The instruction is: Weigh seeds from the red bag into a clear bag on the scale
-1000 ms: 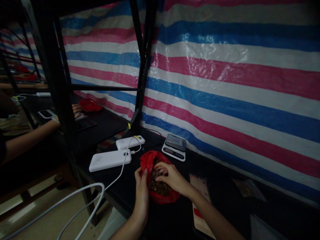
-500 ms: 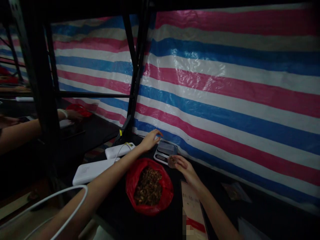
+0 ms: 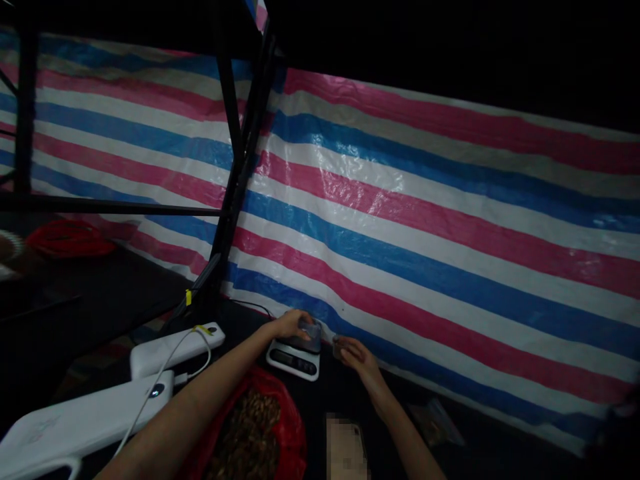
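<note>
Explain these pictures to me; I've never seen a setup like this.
There is no robot: these are a person's two bare hands, filmed by one head-worn camera looking forward and down. On the black tabletop are a white scale, a red bag of brown pieces and two white power banks; a clear packet lies farther right. The left hand is at the tray on the scale, its grip unclear. The right hand holds a small see-through item, too dim to identify.
</note>
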### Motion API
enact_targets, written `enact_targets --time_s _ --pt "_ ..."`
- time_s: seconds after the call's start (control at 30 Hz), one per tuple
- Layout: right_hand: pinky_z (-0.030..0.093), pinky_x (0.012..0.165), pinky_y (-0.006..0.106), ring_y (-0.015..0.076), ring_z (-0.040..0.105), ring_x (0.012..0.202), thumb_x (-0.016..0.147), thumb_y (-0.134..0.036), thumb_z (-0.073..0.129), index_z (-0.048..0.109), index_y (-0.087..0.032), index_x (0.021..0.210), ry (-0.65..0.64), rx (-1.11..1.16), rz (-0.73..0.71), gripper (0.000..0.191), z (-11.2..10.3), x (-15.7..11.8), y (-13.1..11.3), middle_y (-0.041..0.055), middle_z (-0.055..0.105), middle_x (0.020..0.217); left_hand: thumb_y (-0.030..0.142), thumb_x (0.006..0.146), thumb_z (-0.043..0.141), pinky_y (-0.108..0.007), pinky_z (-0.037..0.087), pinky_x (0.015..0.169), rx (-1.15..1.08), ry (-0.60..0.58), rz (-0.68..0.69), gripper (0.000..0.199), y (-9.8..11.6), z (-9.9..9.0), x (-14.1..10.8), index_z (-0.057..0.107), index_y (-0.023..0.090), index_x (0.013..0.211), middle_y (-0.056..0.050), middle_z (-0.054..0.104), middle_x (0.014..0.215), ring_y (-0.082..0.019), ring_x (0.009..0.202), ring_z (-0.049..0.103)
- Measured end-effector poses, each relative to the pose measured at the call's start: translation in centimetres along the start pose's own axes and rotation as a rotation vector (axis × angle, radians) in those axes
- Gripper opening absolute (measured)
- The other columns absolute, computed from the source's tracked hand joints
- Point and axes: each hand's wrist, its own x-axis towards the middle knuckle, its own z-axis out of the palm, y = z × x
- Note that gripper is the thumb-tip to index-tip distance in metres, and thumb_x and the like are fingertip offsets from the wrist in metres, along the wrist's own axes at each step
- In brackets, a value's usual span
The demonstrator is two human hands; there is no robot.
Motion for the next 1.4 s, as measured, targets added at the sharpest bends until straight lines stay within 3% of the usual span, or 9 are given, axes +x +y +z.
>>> enact_targets --time_s 0.17,0.23,0.33,0.4,0.6,0.8,1.03,1.23,1.4 --pt "0.046 0.082 0.044 0.0268 0.062 0.089 0.054 -0.049 0.071 0.061 -0.018 0.089 0.006 -0.021 -0.067 0.048 0.8 2.2 -1.6 0.0092 0.068 0.09 0.036 0.048 0.076 -0.028 0.041 0.078 -0.028 0.045 0.048 0.082 0.6 -0.7 -0.6 0.045 0.013 0.121 -0.005 0.06 0.093 -0.019 0.087 0.054" --pt "0.046 0.08 0.042 0.026 0.062 0.088 0.054 -0.047 0.071 0.06 -0.018 0.088 0.0 -0.029 -0.093 0.047 1.5 3.0 -1.8 0.0095 0.068 0.089 0.039 0.05 0.075 -0.028 0.041 0.077 -0.027 0.034 0.003 0.075 0.7 -1.0 -0.9 0.051 0.012 0.115 -0.006 0.06 0.091 -0.019 0.085 0.054" --pt "0.047 0.078 0.04 0.0246 0.062 0.087 0.058 -0.043 0.069 0.06 -0.017 0.091 -0.011 -0.135 -0.132 0.043 2.4 3.5 -2.1 0.0101 0.067 0.092 0.043 0.055 0.071 -0.026 0.041 0.072 -0.06 -0.093 -0.022 0.048 0.9 -1.5 -1.2 0.065 0.011 0.091 -0.005 0.062 0.082 -0.019 0.079 0.055" --pt "0.047 0.076 0.038 0.0233 0.062 0.087 0.062 -0.041 0.065 0.059 -0.017 0.094 -0.017 -0.276 -0.152 0.04 2.8 3.5 -2.6 0.0095 0.066 0.096 0.041 0.054 0.072 -0.025 0.041 0.073 -0.119 -0.147 -0.02 0.042 1.1 -1.8 -1.5 0.066 0.012 0.085 -0.004 0.064 0.081 -0.018 0.079 0.056" --pt "0.045 0.073 0.035 0.0197 0.061 0.082 0.073 -0.036 0.057 0.057 -0.023 0.103 -0.006 -0.792 -0.235 0.033 3.0 2.2 -5.6 0.003 0.065 0.098 0.035 0.053 0.074 -0.027 0.042 0.077 -0.4 -0.218 -0.093 0.051 2.2 -1.8 -2.3 0.062 0.014 0.098 -0.006 0.065 0.091 -0.018 0.082 0.058" --pt "0.037 0.082 0.035 0.0206 0.057 0.094 0.076 -0.029 0.057 0.056 -0.022 0.103 -0.059 -1.172 -0.478 0.028 3.6 2.0 -8.7 0.0036 0.064 0.101 0.035 0.058 0.072 -0.025 0.04 0.079 -0.505 -0.202 -0.056 0.047 3.7 -1.7 -2.6 0.062 0.014 0.099 -0.006 0.064 0.093 -0.016 0.083 0.057" --pt "0.033 0.083 0.04 0.0236 0.053 0.094 0.079 -0.017 0.053 0.055 -0.016 0.105 -0.145 -1.562 -0.727 0.026 5.5 2.4 -10.8 0.0088 0.062 0.097 0.033 0.056 0.073 -0.024 0.04 0.075 -0.514 -0.201 -0.059 0.043 4.1 -1.6 -2.6 0.062 0.014 0.093 -0.003 0.064 0.086 -0.014 0.078 0.056" --pt "0.032 0.082 0.038 0.0231 0.051 0.093 0.081 -0.009 0.046 0.056 -0.015 0.102 -0.193 -1.66 -0.86 0.025 5.9 2.6 -11.5 0.0099 0.061 0.096 0.031 0.058 0.073 -0.024 0.04 0.078 -0.501 -0.223 -0.047 0.044 3.2 -2.1 -2.4 0.061 0.014 0.097 -0.004 0.063 0.091 -0.015 0.083 0.056" --pt "0.031 0.083 0.04 0.0245 0.048 0.098 0.081 -0.018 0.051 0.052 -0.018 0.111 -0.048 -1.54 -0.832 0.03 4.9 0.9 -12.7 0.0099 0.058 0.107 0.033 0.057 0.073 -0.026 0.041 0.077 -0.344 -0.179 -0.042 0.048 2.3 -2.5 -1.1 0.059 0.012 0.098 -0.005 0.063 0.088 -0.016 0.081 0.056"
